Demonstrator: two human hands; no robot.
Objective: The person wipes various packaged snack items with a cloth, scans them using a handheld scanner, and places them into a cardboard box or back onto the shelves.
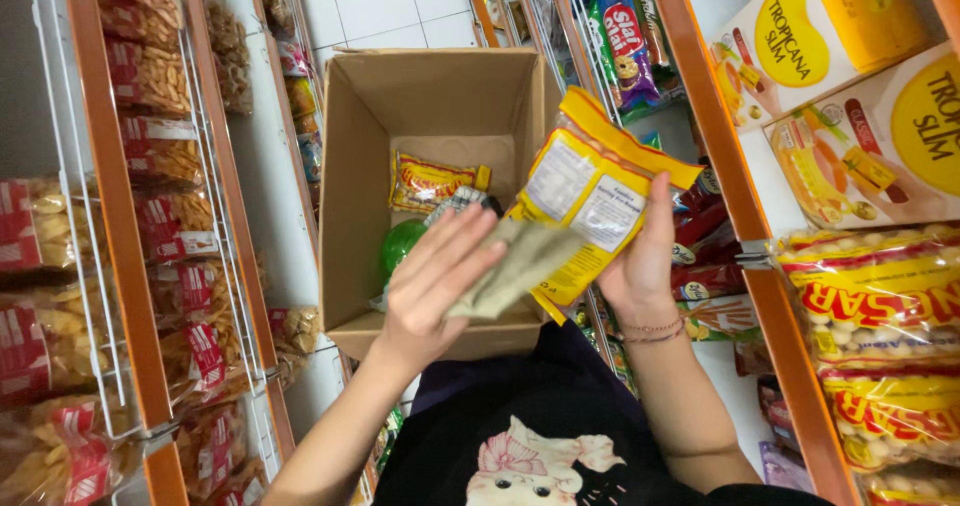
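My right hand (pixel 640 266) grips a yellow snack packet (pixel 585 191) above the open cardboard box (pixel 345 216), while my left hand (pixel 435 286) presses a grey cloth (pixel 520 266) against it.

In my right hand (pixel 640 266) the yellow snack packet (pixel 590 191) is glossy plastic film with matt paper-like labels. My left hand (pixel 430 286) presses a soft, dull grey-green cloth (pixel 520 266) against it. Behind the packet, the cardboard box (pixel 440 96) is matt brown and slightly rough. Left of the box, white wire shelf racks (pixel 80 216) look smooth-coated, holding shiny clear bags.
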